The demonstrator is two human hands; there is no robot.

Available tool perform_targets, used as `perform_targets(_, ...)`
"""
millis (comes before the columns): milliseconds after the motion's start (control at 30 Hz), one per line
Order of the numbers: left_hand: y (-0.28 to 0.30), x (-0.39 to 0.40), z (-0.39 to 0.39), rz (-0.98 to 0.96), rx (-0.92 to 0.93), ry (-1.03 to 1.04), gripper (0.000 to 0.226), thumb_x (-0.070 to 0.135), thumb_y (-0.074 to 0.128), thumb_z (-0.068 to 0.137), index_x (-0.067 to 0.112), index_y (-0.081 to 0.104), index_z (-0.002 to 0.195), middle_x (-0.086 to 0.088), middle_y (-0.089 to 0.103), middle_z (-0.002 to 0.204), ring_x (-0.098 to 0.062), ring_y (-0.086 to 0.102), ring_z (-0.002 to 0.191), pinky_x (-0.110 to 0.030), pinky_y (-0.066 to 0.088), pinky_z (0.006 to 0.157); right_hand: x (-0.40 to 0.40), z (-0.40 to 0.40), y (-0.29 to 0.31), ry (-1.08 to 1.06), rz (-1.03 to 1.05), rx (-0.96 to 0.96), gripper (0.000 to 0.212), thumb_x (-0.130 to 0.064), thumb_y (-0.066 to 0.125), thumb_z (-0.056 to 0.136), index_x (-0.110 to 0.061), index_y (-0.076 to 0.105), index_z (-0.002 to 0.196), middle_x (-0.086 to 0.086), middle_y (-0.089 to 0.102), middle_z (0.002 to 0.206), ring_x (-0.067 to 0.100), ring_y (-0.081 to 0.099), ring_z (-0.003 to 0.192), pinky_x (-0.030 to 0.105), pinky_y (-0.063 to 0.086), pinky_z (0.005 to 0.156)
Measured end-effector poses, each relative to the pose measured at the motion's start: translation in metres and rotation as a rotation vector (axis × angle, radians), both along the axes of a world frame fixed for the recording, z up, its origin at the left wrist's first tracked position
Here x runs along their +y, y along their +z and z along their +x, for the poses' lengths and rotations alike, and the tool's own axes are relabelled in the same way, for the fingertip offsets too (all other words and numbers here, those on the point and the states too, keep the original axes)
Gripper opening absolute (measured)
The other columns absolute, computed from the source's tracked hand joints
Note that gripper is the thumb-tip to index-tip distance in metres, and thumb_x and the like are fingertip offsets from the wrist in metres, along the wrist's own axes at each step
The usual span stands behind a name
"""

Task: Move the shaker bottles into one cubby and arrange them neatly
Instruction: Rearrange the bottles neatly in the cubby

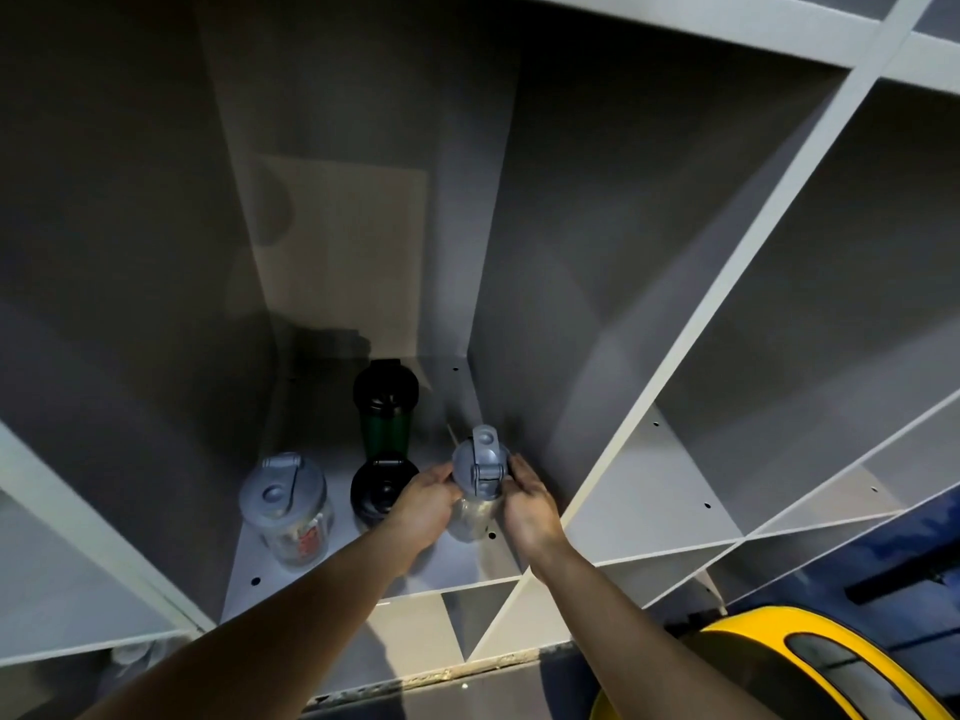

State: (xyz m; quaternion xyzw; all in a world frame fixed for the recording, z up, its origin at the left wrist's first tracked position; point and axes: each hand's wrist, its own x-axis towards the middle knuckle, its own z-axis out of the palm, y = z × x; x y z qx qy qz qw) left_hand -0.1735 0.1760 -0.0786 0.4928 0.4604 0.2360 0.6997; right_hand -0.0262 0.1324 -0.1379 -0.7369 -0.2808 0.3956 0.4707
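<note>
Here, the white shelving unit (691, 324) filled the view, and its centre cubby (483, 566) held all four shaker bottles visible. Cubby positions below are given on a clock face, twelve at the back wall.

1. At twelve stood the green bottle (385, 407), black lid on, upright.
2. At the centre, just in front of it, stood the black bottle (382, 488), partly hidden by the left hand.
3. At eight stood the clear printed bottle (288, 509) with a grey flip lid, well apart from the others.
4. At four, close to the right wall, was the clear grey-lidded bottle (475, 485), upright.

The left hand (423, 504) and the right hand (527, 504) were closed on opposite sides of that bottle's body, just below the lid; the fingers wrapped round its far side.

Handling judgement: the bottles appeared to be rigid plastic and showed no visible contents, so probably light and easily tipped. The smooth walls were likely slippery. Hold the body under the lid shoulder; avoid the flip cap, which could spring open.
</note>
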Motion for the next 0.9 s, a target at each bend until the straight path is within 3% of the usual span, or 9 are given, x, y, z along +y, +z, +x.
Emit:
perform_targets(133, 0.000, 0.000, 0.000, -0.021, -0.004, 0.003, 0.035, -0.006, 0.049, 0.089, 0.009, 0.066, 0.116, -0.012, 0.072, 0.109, -0.021, 0.066, 0.096, -0.022, 0.048, 0.076, -0.002, -0.004, 0.013, 0.017, -0.002, -0.034, 0.066, -0.041, 0.048, 0.083, -0.023, 0.049, 0.146, -0.006, 0.050, 0.150, 0.016, 0.047, 0.140, 0.040, 0.031, 0.122)
perform_targets(233, 0.000, -0.001, -0.001, -0.009, 0.021, -0.002, 0.034, -0.001, 0.054, 0.084, 0.010, 0.068, 0.113, -0.011, 0.073, 0.110, -0.027, 0.066, 0.104, -0.027, 0.051, 0.084, 0.008, 0.015, -0.035, 0.020, 0.003, -0.006, 0.067, -0.049, 0.051, 0.076, -0.035, 0.050, 0.142, -0.008, 0.053, 0.149, 0.015, 0.049, 0.139, 0.042, 0.033, 0.121)
perform_targets(300, 0.002, -0.001, -0.001, -0.001, 0.031, -0.013, 0.038, 0.003, 0.056, 0.080, 0.010, 0.069, 0.115, -0.009, 0.074, 0.109, -0.027, 0.067, 0.106, -0.030, 0.051, 0.087, 0.009, 0.020, -0.041, 0.036, -0.015, -0.023, 0.070, -0.048, 0.049, 0.075, -0.034, 0.049, 0.143, -0.006, 0.052, 0.151, 0.016, 0.047, 0.140, 0.043, 0.033, 0.121)
perform_targets(367, 0.008, -0.001, -0.003, 0.012, 0.072, 0.025, 0.035, 0.001, 0.053, 0.087, 0.013, 0.066, 0.118, 0.000, 0.072, 0.108, -0.019, 0.066, 0.098, -0.026, 0.048, 0.080, -0.001, 0.002, 0.006, 0.033, -0.038, -0.092, 0.068, -0.039, 0.049, 0.081, -0.027, 0.045, 0.148, -0.004, 0.047, 0.154, 0.018, 0.043, 0.144, 0.041, 0.030, 0.122)
perform_targets(500, 0.015, 0.013, -0.013, 0.031, 0.142, 0.120, 0.050, 0.009, 0.055, 0.093, 0.016, 0.048, 0.142, 0.001, 0.060, 0.131, -0.016, 0.057, 0.115, -0.028, 0.041, 0.099, -0.004, -0.016, 0.068, 0.083, -0.016, -0.209, 0.051, -0.020, 0.047, 0.102, -0.015, 0.038, 0.153, -0.001, 0.037, 0.160, 0.018, 0.032, 0.149, 0.035, 0.021, 0.125)
perform_targets(667, 0.030, 0.042, -0.036, 0.103, 0.148, 0.191, 0.047, 0.010, 0.057, 0.090, 0.014, 0.054, 0.137, 0.001, 0.056, 0.136, -0.017, 0.050, 0.126, -0.036, 0.030, 0.116, 0.023, -0.032, 0.094, 0.149, 0.041, -0.259, 0.046, -0.019, 0.046, 0.103, -0.015, 0.044, 0.149, 0.002, 0.040, 0.159, 0.019, 0.034, 0.148, 0.033, 0.022, 0.124)
perform_targets(767, 0.036, 0.059, -0.052, 0.075, 0.129, 0.286, 0.051, 0.017, 0.062, 0.078, 0.017, 0.059, 0.129, -0.006, 0.062, 0.131, -0.026, 0.057, 0.119, -0.040, 0.039, 0.111, 0.044, -0.049, 0.108, 0.194, 0.030, -0.237, 0.049, -0.026, 0.049, 0.099, -0.022, 0.047, 0.147, 0.001, 0.047, 0.153, 0.021, 0.044, 0.141, 0.039, 0.032, 0.120)
perform_targets(900, 0.057, 0.074, -0.069, 0.106, 0.157, 0.341, 0.040, 0.003, 0.055, 0.088, 0.010, 0.059, 0.128, -0.006, 0.063, 0.121, -0.021, 0.057, 0.105, -0.028, 0.038, 0.089, 0.071, -0.063, 0.116, 0.279, -0.037, -0.209, 0.052, -0.020, 0.050, 0.096, -0.023, 0.046, 0.148, 0.003, 0.050, 0.152, 0.024, 0.046, 0.140, 0.035, 0.033, 0.119)
